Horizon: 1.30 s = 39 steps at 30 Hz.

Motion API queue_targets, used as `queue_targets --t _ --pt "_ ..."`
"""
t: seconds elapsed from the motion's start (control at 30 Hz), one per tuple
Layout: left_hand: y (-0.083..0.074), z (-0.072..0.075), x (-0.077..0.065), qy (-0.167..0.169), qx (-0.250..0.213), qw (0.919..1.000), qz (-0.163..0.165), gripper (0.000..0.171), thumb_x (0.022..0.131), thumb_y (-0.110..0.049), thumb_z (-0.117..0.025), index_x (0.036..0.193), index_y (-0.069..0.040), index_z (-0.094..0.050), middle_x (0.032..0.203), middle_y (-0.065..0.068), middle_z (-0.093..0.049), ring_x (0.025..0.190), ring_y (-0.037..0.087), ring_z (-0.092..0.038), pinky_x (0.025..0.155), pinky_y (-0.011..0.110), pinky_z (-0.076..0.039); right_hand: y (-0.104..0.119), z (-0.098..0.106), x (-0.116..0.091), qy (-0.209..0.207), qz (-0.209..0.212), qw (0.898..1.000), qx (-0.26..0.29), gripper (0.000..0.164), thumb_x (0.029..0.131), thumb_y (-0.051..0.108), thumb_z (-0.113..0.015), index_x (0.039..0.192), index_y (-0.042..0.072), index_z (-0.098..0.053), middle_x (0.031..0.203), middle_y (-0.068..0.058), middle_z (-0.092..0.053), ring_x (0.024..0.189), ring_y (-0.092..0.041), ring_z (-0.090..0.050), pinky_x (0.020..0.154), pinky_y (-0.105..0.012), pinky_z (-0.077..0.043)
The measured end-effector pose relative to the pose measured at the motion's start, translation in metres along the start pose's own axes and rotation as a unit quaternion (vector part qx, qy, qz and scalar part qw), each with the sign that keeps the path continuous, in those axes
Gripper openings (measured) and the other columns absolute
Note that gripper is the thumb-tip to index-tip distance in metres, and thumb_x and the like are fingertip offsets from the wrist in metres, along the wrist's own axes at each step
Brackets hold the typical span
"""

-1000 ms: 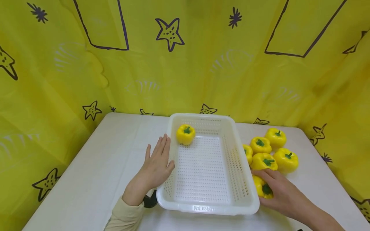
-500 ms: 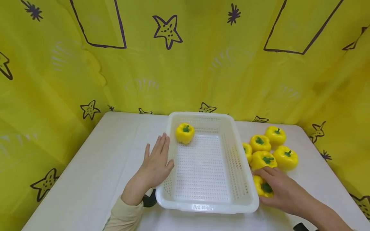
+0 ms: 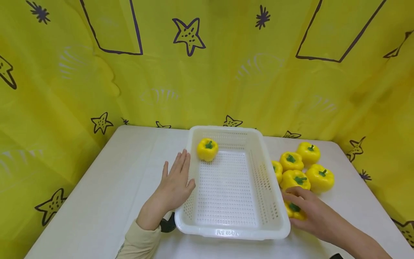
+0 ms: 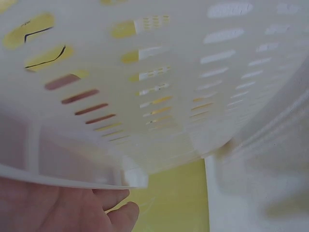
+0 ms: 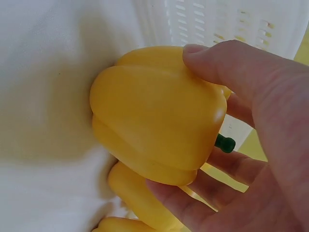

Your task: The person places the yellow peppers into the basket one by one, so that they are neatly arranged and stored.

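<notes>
My right hand (image 3: pixel 318 212) grips a yellow bell pepper (image 5: pixel 154 113) with a green stem, thumb on one side and fingers round the other. In the right wrist view the pepper's base is close to the white tabletop. It is beside the front right corner of a white perforated plastic basket (image 3: pixel 233 233). My left hand (image 3: pixel 174 185) lies with straight fingers along the basket's left rim; the left wrist view shows its fingers (image 4: pixel 123 215) just below that rim. One yellow bell pepper (image 3: pixel 207 150) stands inside the basket, at the back left.
Several more yellow bell peppers (image 3: pixel 295 180) cluster on the white table (image 3: pixel 97 201) to the right of the basket, beyond my right hand. A yellow curtain (image 3: pixel 207 79) with drawn starfish hangs round the table's back and sides.
My right hand has shifted slightly over the pepper, and its stem now sits a little farther left. The left hand and the basket keep their places.
</notes>
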<state>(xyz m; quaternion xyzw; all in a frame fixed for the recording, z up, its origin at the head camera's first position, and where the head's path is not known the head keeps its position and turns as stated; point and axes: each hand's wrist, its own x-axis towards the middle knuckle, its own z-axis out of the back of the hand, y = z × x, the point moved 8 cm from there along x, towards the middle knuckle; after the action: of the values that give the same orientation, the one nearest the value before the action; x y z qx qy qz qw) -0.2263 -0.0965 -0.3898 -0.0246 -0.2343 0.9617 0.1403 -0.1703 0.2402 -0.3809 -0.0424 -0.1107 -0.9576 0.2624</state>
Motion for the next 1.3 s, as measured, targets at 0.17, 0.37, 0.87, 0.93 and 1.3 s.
queue_targets --t 0.17,0.37,0.87,0.93,1.3 --pt "0.0003 -0.0007 0.0000 0.000 -0.001 1.0000 0.002 0.077 0.099 -0.031 -0.045 0.159 -0.006 -0.002 0.169 0.008 0.003 0.156 0.026 0.004 0.120 0.064 0.006 0.0027 0.0010 -0.0011 -0.010 0.022 1.000 -0.010 0.046 0.070 0.032 -0.087 0.113 0.034 -0.069 0.116 0.010 -0.058 0.093 -0.007 -0.056 0.078 -0.032 -0.056" --pt "0.0013 -0.0013 -0.0007 -0.005 0.001 1.0000 0.003 0.077 0.099 -0.030 -0.046 0.159 -0.006 -0.003 0.169 0.007 0.003 0.156 0.026 0.003 0.120 0.064 0.005 0.0008 -0.0007 0.0027 0.010 -0.003 1.000 -0.002 0.047 0.073 0.037 -0.085 0.117 0.033 -0.068 0.112 0.011 -0.056 0.089 -0.004 -0.051 0.075 -0.026 -0.054" --pt "0.0004 0.0009 -0.0005 -0.017 -0.001 0.9999 -0.003 0.077 0.099 -0.029 -0.047 0.159 -0.003 -0.006 0.168 0.009 0.001 0.156 0.029 0.000 0.119 0.065 0.004 0.0090 0.0021 -0.0015 -0.020 0.060 0.998 -0.026 0.050 0.066 0.022 -0.088 0.112 0.031 -0.070 0.123 0.008 -0.060 0.099 -0.014 -0.061 0.081 -0.035 -0.058" --pt "0.0010 0.0006 -0.0005 -0.014 -0.001 0.9999 0.000 0.077 0.099 -0.030 -0.047 0.159 -0.004 -0.006 0.168 0.009 0.001 0.156 0.029 0.000 0.119 0.065 0.004 0.0084 0.0016 -0.0016 -0.015 0.061 0.998 -0.026 0.050 0.066 0.023 -0.088 0.112 0.032 -0.070 0.121 0.008 -0.061 0.098 -0.013 -0.061 0.079 -0.034 -0.058" --pt "0.0013 -0.0006 0.0002 -0.016 0.005 0.9999 0.000 0.077 0.099 -0.031 -0.046 0.159 -0.004 -0.006 0.169 0.009 0.000 0.156 0.029 0.000 0.119 0.065 0.003 0.0049 0.0080 -0.0044 -0.018 0.058 0.997 -0.052 0.050 0.061 0.021 -0.090 0.107 0.026 -0.071 0.120 0.001 -0.063 0.094 -0.018 -0.063 0.073 -0.033 -0.057"
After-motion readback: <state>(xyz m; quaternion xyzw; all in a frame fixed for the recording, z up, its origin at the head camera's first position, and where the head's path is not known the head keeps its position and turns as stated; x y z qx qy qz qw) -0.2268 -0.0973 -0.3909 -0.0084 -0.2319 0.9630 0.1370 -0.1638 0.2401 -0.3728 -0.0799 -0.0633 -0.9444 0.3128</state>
